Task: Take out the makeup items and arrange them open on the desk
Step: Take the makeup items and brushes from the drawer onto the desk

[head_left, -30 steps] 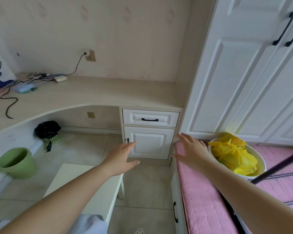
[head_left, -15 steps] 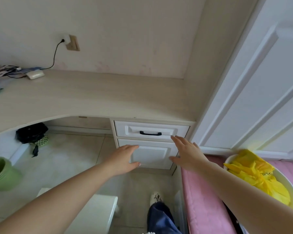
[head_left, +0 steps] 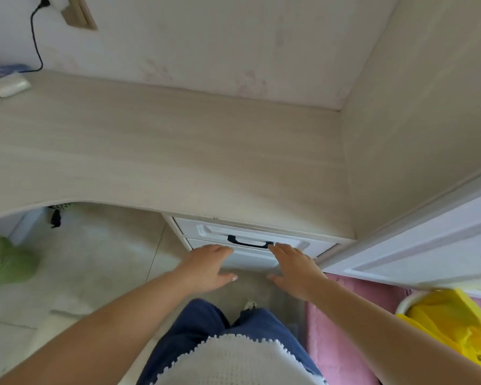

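Reaching: both empty hands flank drawer handle, desk edge above.

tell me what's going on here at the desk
A person stands at a pale wooden desk and reaches both open hands toward the shut white drawer under it. The right hand has its fingertips at the right end of the black drawer handle; the left hand hovers just below and left of it. Neither hand grips anything, and no makeup items are in sight.

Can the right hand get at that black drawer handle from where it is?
Probably yes. The right hand is open, its fingertips just at the right end of the black handle, and nothing lies between them.
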Demonstrator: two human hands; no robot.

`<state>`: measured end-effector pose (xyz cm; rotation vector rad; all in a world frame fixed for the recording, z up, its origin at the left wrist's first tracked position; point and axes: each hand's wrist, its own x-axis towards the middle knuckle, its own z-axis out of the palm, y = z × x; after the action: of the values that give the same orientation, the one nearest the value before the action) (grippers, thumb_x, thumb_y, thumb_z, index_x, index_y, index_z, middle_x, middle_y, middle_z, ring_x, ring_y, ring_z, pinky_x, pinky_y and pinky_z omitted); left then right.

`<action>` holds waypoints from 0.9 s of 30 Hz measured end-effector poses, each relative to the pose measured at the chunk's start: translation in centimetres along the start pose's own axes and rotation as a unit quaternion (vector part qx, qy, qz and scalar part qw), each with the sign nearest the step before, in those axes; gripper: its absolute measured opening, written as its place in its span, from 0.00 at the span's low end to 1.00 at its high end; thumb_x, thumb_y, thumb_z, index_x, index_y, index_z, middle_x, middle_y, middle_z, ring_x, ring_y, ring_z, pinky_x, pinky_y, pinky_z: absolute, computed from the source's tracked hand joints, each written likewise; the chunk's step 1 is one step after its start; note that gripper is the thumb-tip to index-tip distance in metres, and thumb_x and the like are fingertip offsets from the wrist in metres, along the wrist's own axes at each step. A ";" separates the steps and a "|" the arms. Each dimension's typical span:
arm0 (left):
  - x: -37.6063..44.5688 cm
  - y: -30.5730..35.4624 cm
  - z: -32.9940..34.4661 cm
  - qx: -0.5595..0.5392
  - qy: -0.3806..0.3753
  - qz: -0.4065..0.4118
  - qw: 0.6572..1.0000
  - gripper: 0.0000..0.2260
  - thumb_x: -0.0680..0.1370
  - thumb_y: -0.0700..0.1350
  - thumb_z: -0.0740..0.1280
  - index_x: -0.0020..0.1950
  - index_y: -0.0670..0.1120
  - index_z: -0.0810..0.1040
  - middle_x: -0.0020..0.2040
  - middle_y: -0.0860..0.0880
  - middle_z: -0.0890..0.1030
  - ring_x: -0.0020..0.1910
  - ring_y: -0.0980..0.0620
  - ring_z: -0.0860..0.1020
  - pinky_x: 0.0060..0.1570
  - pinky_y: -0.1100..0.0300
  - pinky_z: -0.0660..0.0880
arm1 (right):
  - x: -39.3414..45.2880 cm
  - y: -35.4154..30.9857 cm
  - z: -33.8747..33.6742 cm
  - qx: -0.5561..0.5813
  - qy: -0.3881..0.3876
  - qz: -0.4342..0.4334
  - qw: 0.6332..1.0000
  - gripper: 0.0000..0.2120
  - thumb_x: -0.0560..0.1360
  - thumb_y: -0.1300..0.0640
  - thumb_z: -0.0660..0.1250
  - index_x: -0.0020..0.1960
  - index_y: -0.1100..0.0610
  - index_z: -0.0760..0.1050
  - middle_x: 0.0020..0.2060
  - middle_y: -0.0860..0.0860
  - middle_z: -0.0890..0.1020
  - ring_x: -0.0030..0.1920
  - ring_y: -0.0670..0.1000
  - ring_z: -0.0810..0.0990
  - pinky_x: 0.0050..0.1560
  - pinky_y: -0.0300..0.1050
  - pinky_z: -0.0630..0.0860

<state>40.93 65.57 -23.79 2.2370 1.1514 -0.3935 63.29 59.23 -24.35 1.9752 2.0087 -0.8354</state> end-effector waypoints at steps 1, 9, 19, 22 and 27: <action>0.6 -0.2 0.2 0.014 -0.018 0.008 1.000 0.32 0.76 0.62 0.61 0.75 0.49 0.58 0.74 0.48 0.65 0.72 0.49 0.63 0.69 0.55 0.62 | 0.4 0.1 -0.1 0.002 -0.010 -0.002 1.000 0.35 0.76 0.45 0.62 0.76 0.53 0.49 0.76 0.53 0.56 0.73 0.55 0.59 0.70 0.51 0.60; 6.1 -3.3 1.1 0.065 -0.107 0.095 0.988 0.32 0.77 0.58 0.60 0.77 0.48 0.54 0.78 0.47 0.55 0.76 0.49 0.53 0.74 0.53 0.53 | 3.7 -0.6 1.1 0.065 -0.030 0.069 0.995 0.36 0.75 0.44 0.63 0.76 0.51 0.50 0.75 0.51 0.58 0.73 0.54 0.60 0.71 0.51 0.61; 11.5 -8.2 0.4 0.021 -0.165 0.212 0.963 0.30 0.78 0.51 0.60 0.77 0.48 0.53 0.78 0.51 0.55 0.76 0.52 0.55 0.74 0.54 0.56 | 7.4 -5.7 5.5 0.171 0.024 0.235 0.957 0.34 0.74 0.48 0.64 0.75 0.50 0.55 0.74 0.48 0.60 0.74 0.50 0.58 0.73 0.46 0.57; 12.0 -9.2 1.8 0.045 -0.151 0.240 0.958 0.30 0.78 0.52 0.60 0.77 0.48 0.52 0.78 0.51 0.53 0.76 0.50 0.54 0.73 0.51 0.56 | 8.2 -6.7 6.7 0.162 0.046 0.237 0.957 0.33 0.75 0.48 0.63 0.75 0.51 0.54 0.75 0.48 0.59 0.75 0.50 0.56 0.74 0.46 0.54; 12.0 -9.6 4.6 0.103 -0.018 0.297 0.949 0.32 0.77 0.54 0.60 0.77 0.47 0.53 0.78 0.48 0.54 0.76 0.49 0.52 0.74 0.53 0.55 | 9.6 -6.5 8.4 0.106 0.133 0.199 0.965 0.30 0.77 0.45 0.60 0.76 0.52 0.55 0.75 0.48 0.59 0.75 0.48 0.53 0.74 0.46 0.48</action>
<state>40.16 74.74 -36.94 2.6033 0.3834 -0.3072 54.21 63.39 -34.56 2.6170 1.6001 -0.7442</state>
